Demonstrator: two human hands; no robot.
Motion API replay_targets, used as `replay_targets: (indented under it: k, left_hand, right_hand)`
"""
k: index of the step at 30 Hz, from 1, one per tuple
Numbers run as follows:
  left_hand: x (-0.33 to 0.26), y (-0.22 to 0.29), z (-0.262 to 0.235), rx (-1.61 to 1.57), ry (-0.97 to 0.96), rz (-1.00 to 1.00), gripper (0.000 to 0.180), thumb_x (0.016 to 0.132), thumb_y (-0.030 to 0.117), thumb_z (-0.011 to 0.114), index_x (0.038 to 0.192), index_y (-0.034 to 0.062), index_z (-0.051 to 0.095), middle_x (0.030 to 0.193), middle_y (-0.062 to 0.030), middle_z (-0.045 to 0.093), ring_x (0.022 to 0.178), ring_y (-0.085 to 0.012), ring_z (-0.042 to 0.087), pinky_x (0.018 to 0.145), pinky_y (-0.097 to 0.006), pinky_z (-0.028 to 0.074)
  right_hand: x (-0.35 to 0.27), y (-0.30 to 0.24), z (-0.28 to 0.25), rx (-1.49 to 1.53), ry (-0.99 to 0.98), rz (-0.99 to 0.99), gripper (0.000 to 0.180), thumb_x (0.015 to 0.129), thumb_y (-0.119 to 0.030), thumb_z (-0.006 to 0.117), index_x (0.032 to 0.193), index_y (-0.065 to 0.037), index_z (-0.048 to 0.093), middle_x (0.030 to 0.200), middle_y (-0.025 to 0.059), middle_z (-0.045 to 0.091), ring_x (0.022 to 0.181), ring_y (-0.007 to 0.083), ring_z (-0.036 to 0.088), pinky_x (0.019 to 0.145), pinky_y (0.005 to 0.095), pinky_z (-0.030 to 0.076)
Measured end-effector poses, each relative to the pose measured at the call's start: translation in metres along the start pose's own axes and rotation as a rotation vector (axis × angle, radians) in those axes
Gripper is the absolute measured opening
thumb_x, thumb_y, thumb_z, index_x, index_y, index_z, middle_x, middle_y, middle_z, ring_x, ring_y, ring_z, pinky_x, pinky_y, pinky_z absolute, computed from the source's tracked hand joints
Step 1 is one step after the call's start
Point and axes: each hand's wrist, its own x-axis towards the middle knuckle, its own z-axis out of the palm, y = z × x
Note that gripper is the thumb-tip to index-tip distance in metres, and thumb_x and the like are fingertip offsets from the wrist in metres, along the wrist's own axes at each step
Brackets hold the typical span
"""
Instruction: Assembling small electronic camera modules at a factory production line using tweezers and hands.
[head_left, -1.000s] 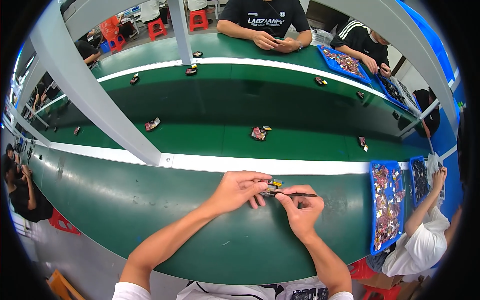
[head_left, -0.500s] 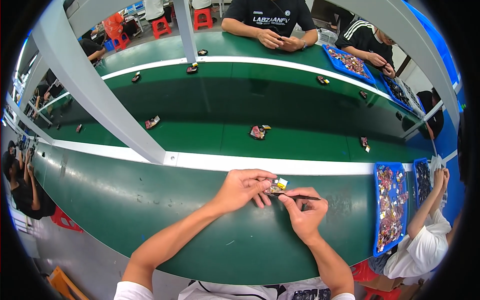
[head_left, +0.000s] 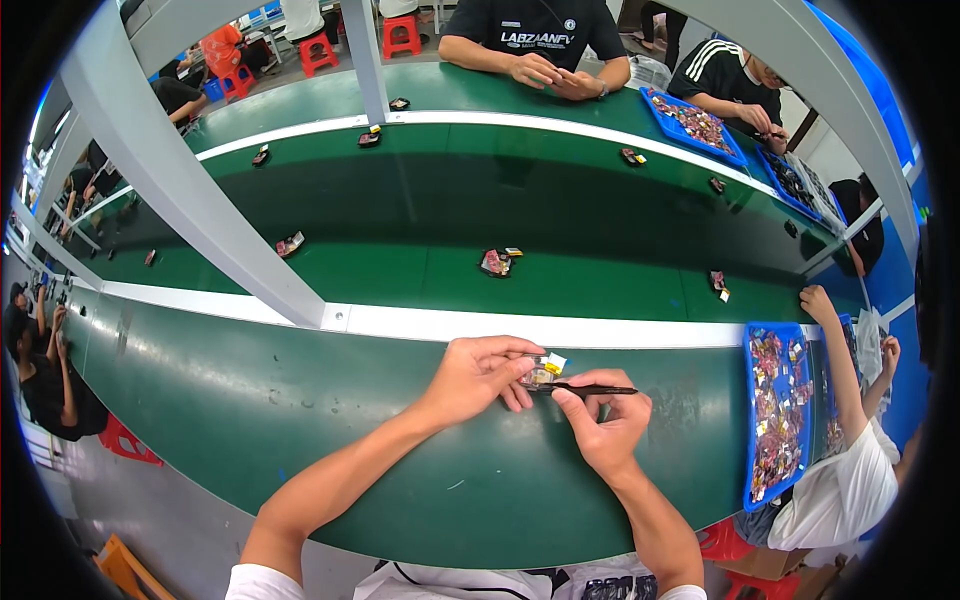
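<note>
Left hand (head_left: 478, 380) grips a small dark plastic part (head_left: 541, 375) with a yellow-and-white tab (head_left: 555, 364) over the smooth green tabletop (head_left: 390, 480), apparently steadying it (finer details are too small to tell) for the slim black pen-like tool (head_left: 600, 389) pinched in the right hand (head_left: 608, 428), tip at the part's edge.

My left grip (head_left: 472, 380) holds a small part (head_left: 541, 377) with a yellow and white tab (head_left: 555, 363) over the green bench (head_left: 350, 410). My right grip (head_left: 606, 425) holds a thin black tool (head_left: 603, 389), its tip by the part. A blue tray (head_left: 749, 430) with lots of small bits (head_left: 776, 425) sits to my right
</note>
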Motion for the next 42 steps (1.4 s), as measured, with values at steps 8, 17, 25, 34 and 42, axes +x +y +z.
replay_targets:
  k: [8, 17, 25, 34, 42]
  left_hand:
    - [0.003, -0.005, 0.006, -0.014, 0.0, 0.015, 0.026, 0.101, 0.008, 0.062, 0.122, -0.0062, 0.067, 0.086, -0.013, 0.073, 0.067, -0.0148, 0.07, 0.059, -0.028, 0.06]
    - [0.007, -0.003, 0.012, -0.002, -0.012, -0.011, 0.026, 0.101, 0.006, 0.061, 0.123, -0.0082, 0.066, 0.09, -0.0154, 0.074, 0.071, -0.0166, 0.072, 0.058, -0.027, 0.059]
    - [0.01, 0.0, 0.015, 0.037, -0.058, -0.012, 0.03, 0.096, 0.001, 0.065, 0.125, -0.008, 0.065, 0.085, -0.0117, 0.075, 0.069, -0.013, 0.07, 0.059, -0.026, 0.057]
    - [0.013, -0.003, 0.025, 0.102, -0.032, 0.01, 0.025, 0.097, 0.0, 0.064, 0.121, -0.0082, 0.063, 0.085, -0.0102, 0.074, 0.068, -0.0121, 0.068, 0.058, -0.025, 0.057]
    - [0.009, -0.01, 0.029, 0.131, 0.053, 0.029, 0.022, 0.096, -0.002, 0.063, 0.117, -0.0075, 0.064, 0.082, -0.0104, 0.071, 0.064, -0.0133, 0.068, 0.056, -0.026, 0.056]
  right_hand:
    - [0.003, -0.001, -0.005, -0.033, -0.048, -0.07, 0.017, 0.076, 0.003, 0.084, 0.088, -0.002, 0.074, 0.082, 0.0063, 0.076, 0.042, 0.0032, 0.04, 0.042, 0.022, 0.03]
    - [0.006, -0.005, -0.014, -0.091, -0.08, -0.166, 0.015, 0.075, 0.004, 0.083, 0.084, -0.004, 0.074, 0.084, 0.007, 0.078, 0.041, 0.0052, 0.043, 0.041, 0.0219, 0.032]
    - [0.006, -0.006, -0.017, -0.119, -0.07, -0.221, 0.017, 0.074, 0.005, 0.082, 0.083, -0.007, 0.074, 0.082, 0.0063, 0.078, 0.043, 0.0073, 0.05, 0.043, 0.0231, 0.035]
    - [0.004, 0.0, -0.02, -0.215, -0.064, -0.321, 0.017, 0.075, 0.004, 0.082, 0.084, -0.009, 0.074, 0.08, 0.0013, 0.077, 0.048, 0.0081, 0.057, 0.045, 0.0239, 0.031]
    - [0.007, 0.0, -0.024, 0.043, -0.012, 0.016, 0.012, 0.078, 0.007, 0.08, 0.082, -0.002, 0.073, 0.09, 0.0086, 0.077, 0.054, 0.0044, 0.058, 0.047, 0.0212, 0.039]
